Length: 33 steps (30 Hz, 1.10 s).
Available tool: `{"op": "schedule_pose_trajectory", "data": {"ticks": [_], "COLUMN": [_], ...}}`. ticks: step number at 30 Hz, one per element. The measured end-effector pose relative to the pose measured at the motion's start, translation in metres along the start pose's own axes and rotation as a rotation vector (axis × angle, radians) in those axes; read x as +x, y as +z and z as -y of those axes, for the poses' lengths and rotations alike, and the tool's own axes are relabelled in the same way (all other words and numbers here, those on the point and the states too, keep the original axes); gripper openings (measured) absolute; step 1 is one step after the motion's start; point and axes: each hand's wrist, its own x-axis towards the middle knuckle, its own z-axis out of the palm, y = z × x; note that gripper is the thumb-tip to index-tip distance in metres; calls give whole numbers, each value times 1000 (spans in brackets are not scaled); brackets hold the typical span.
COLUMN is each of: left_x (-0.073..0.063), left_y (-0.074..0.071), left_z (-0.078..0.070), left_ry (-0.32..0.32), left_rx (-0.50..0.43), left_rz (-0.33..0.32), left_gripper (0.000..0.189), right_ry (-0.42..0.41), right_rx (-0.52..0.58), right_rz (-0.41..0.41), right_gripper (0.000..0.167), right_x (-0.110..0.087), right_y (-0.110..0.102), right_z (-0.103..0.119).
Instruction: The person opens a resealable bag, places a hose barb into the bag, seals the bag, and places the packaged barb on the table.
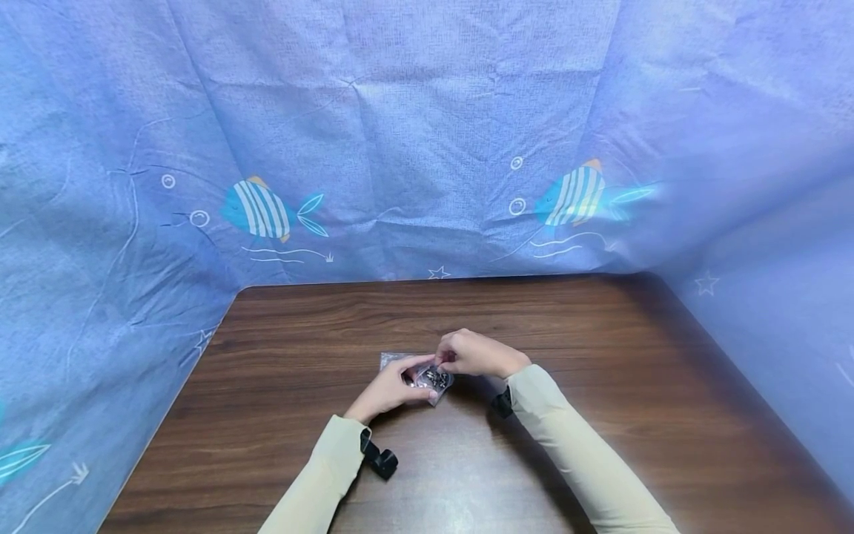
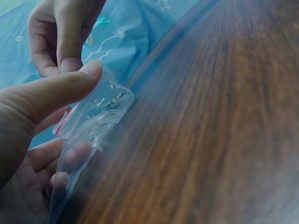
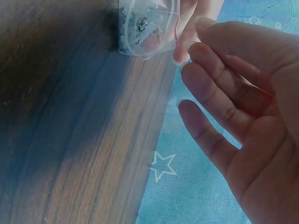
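A small clear zip bag (image 1: 437, 380) with a red line by its seal holds several small shiny metal pieces (image 3: 143, 25), too small to name surely. My left hand (image 1: 394, 387) grips the bag, its thumb lying across the upper part in the left wrist view. At the bag's mouth is my right hand (image 1: 475, 353), thumb and forefinger tips close together and the other fingers loosely bent. Whether those tips pinch anything is hidden. More clear plastic (image 1: 387, 359) shows behind the left hand; I cannot tell if it is the same bag.
A dark brown wood-grain table (image 1: 267, 415) lies under both hands. Blue cloth (image 1: 427, 148) printed with fish and stars hangs behind it and along both sides. Black straps with small devices (image 1: 383, 463) sit at the wrists, below the light sleeves (image 1: 587, 460).
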Motion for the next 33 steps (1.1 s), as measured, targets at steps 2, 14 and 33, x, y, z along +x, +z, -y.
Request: {"op": "schedule_pose_trajectory", "data": {"ticks": [2,14,33], "left_x": [0,13,23], "left_y": [0,6,7], "left_z": [0,41,32], "left_ry": [2,-8,-42], "left_rx": [0,2,48], "left_rz": [2,-12,-70], "left_gripper": [58,61,35], "right_ry": [2,42,167], "right_rx": [-3,11,61], "right_rz": [1,-12,-36], "right_gripper": [7,6,30], "right_x": [0,-10,-33], "right_y": [0,3,24], "right_z": [0,2,20]}}
